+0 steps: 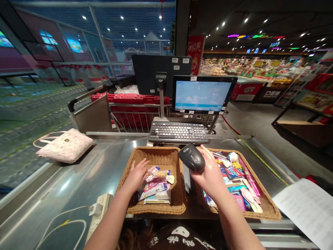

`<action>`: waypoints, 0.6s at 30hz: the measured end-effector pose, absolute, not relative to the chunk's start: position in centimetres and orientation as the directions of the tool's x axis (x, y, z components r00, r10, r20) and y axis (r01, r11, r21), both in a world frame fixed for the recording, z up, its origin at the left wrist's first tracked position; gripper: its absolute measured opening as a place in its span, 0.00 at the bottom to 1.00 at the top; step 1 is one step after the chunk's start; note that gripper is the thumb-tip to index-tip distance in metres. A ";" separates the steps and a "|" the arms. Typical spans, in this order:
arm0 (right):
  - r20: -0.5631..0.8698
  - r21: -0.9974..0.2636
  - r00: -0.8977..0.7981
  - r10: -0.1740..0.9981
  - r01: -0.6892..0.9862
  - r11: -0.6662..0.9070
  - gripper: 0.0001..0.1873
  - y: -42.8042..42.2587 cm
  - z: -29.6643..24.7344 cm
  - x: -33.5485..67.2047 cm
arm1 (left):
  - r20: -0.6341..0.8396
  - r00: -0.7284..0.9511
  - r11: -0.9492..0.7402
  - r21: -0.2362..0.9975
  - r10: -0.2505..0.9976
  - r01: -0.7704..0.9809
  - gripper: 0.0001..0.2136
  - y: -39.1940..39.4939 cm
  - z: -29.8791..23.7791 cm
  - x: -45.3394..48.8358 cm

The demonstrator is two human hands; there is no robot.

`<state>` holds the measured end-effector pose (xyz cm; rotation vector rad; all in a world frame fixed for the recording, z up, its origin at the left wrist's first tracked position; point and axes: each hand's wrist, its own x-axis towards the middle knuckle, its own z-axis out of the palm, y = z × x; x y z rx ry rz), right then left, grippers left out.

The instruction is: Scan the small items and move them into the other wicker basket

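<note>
Fingers [140,167] of the left hand [135,177] lie spread and empty at the edge of the packets [155,189] in a wicker basket [153,208] below them; those of the right hand [209,177] wrap closely around a black handheld barcode scanner [191,158], held up just above a second wicker basket [262,210] of packaged goods [234,180], with a keyboard [178,132] ahead of the fingertips

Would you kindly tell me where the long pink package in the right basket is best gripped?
Pinch the long pink package around its middle, coming from above on its outer side, along the rim of the right basket. It lies slanted and narrow beside that rim, and other packets crowd its inner side, nearer the right hand.
</note>
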<state>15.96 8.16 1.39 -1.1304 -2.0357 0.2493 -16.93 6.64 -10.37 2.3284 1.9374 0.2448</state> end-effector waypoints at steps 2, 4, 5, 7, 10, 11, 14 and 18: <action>0.518 -0.509 -0.321 0.793 0.629 0.588 0.24 8.1 1.2 15.6 | 0.039 0.175 -0.179 0.167 0.984 0.970 0.12 6.4 -10.5 -16.6; 0.507 -0.508 -0.329 0.797 0.633 0.584 0.25 8.0 0.9 15.2 | 0.009 0.181 -0.180 0.159 0.983 0.971 0.13 6.3 -10.6 -16.2; 0.504 -0.506 -0.328 0.799 0.638 0.581 0.25 7.9 0.7 15.0 | -0.017 0.182 -0.177 0.160 0.983 0.971 0.13 6.3 -10.6 -16.0; 0.493 -0.498 -0.346 0.798 0.640 0.585 0.23 7.8 0.4 14.7 | -0.097 0.182 -0.165 0.161 0.979 0.973 0.15 6.2 -10.9 -15.7; 0.475 -0.508 -0.340 0.812 0.647 0.569 0.22 7.5 0.1 14.3 | -0.241 0.164 -0.134 0.137 0.957 0.982 0.16 6.2 -11.4 -15.5; 0.467 -0.516 -0.335 0.818 0.649 0.560 0.23 7.5 0.0 14.3 | -0.262 0.160 -0.130 0.128 0.952 0.983 0.16 6.2 -11.5 -15.5; 0.454 -0.538 -0.305 0.837 0.654 0.531 0.24 7.4 0.0 14.7 | -0.202 0.189 -0.166 0.127 0.961 0.978 0.18 6.5 -11.0 -14.9; 0.475 -0.555 -0.230 0.850 0.671 0.492 0.27 7.9 0.1 16.1 | 0.028 0.348 -0.347 0.173 0.937 0.922 0.13 7.8 -8.2 -11.5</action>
